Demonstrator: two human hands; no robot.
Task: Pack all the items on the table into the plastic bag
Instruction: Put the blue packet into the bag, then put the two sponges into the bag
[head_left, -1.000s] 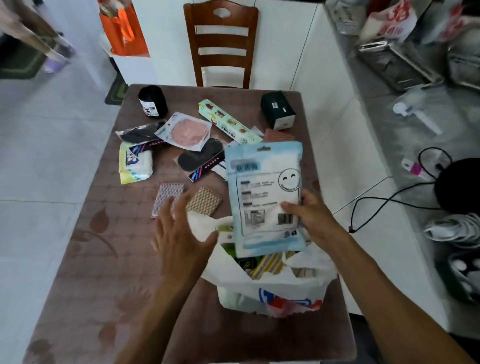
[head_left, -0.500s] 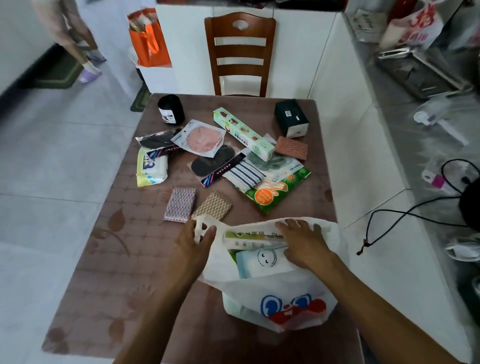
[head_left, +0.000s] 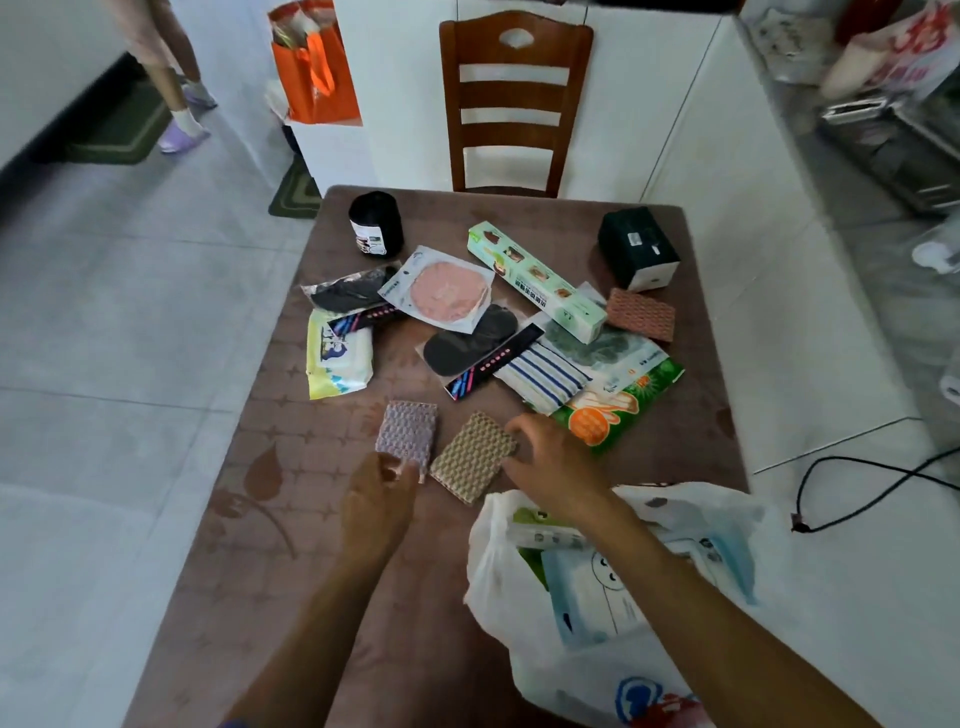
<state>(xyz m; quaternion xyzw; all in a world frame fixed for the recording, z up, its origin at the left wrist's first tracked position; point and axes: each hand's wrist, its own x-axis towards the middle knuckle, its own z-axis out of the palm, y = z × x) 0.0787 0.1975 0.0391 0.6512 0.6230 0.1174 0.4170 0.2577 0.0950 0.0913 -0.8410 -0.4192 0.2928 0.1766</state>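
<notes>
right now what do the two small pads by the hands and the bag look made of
Purple pad and tan pad: probably woven or knitted scouring cloth, matte, going by the bumpy repeating texture. Plastic bag: thin white film, slightly glossy, crumpled and partly see-through.

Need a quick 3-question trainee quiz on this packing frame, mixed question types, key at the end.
1. True or false: the light blue smiley pack lies inside the white plastic bag.
2. Which item does the left hand pinch at its near edge?
A. the black roll
B. the pale purple scrub pad
C. the dark green box
3. Fill in: the right hand touches the ____ scrub pad.

Key: 1 true; 2 B; 3 tan.
</notes>
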